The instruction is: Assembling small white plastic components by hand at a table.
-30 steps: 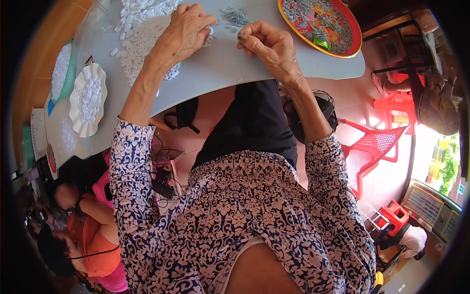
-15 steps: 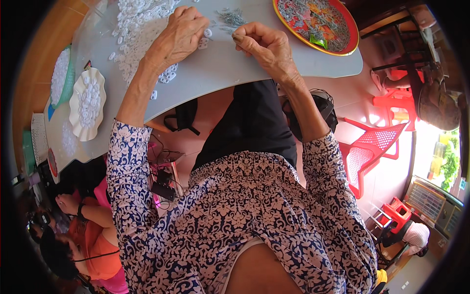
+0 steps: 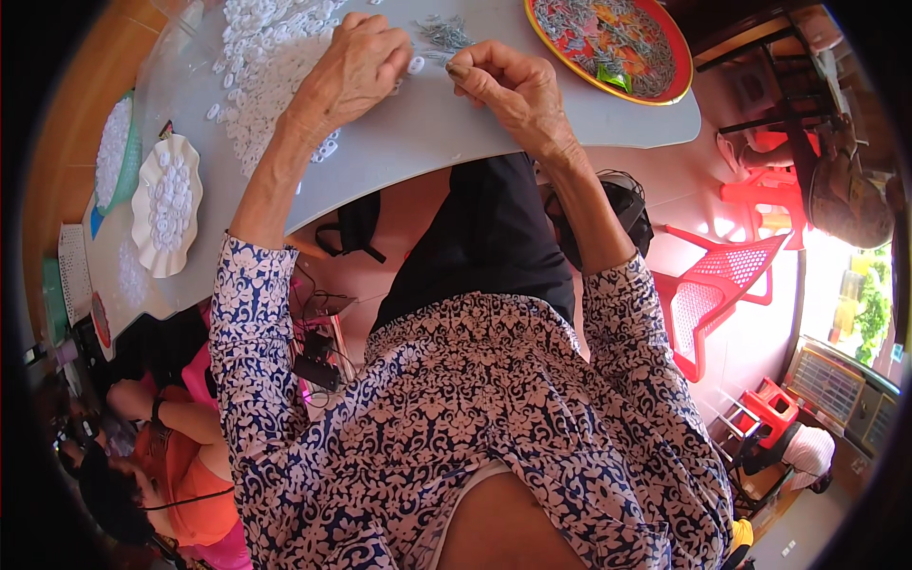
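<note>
My left hand point(image 3: 353, 76) is held over the grey table, its fingers bent together in a pinch. At its fingertips shows a small white oval plastic piece point(image 3: 416, 65). Facing it, my right hand point(image 3: 513, 90) has thumb and forefinger pressed together; whatever is between them is too small to make out. Beyond the two hands lies a little heap of thin grey metal pins point(image 3: 445, 33). A wide pile of white plastic pieces point(image 3: 271, 85), some showing two holes, spreads beside and under my left forearm.
A red round tray point(image 3: 686, 71) of grey pins, with a green packet point(image 3: 616, 78), stands at the right. At the left are a wavy white dish point(image 3: 152, 249) and a green basket point(image 3: 127, 185) of white pieces. A person in orange point(image 3: 204, 513) sits lower left; a red chair point(image 3: 698, 313) stands right.
My left hand has shifted slightly right, and the white piece at its fingertips sits closer to my right hand. My right hand keeps its pinch.
</note>
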### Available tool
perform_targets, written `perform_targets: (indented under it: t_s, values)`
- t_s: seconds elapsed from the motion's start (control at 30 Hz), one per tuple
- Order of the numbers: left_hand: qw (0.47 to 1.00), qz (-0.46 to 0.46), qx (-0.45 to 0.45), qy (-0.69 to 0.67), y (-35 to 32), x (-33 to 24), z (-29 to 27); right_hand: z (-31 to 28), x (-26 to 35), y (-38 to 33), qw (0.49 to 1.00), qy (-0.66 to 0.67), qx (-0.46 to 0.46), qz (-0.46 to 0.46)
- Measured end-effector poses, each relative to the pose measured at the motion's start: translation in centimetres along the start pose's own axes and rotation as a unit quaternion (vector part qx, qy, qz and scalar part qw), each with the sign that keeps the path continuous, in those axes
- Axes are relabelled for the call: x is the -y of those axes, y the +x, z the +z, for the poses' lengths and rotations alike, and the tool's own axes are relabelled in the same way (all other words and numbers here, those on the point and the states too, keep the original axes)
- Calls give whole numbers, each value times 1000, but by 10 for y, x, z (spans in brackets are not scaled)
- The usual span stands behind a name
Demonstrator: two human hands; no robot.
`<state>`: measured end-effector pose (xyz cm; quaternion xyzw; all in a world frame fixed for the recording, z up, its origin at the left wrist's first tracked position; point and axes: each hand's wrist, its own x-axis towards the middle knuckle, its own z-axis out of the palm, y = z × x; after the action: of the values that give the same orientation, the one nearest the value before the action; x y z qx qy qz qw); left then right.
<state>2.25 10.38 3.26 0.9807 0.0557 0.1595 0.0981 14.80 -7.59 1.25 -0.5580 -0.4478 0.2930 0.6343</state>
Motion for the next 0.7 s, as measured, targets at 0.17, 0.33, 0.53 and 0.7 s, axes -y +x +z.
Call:
perform_targets:
  t_s: [0.17,0.33,0.53,0.7]
  values:
    - [996,-6,-76,-42,-1,-17,16,0,1,0,1000,1,-2,-11]
    - [991,-5,-104,-84,3,-27,14,-1,-2,0,999,-3,-26,-19]
    - [731,-216,-35,-646,-7,-32,11,-1,-3,-1,997,74,-36,-12]
    - [697,-220,0,-683,-7,-31,4,1,-3,0,997,73,1,-27]
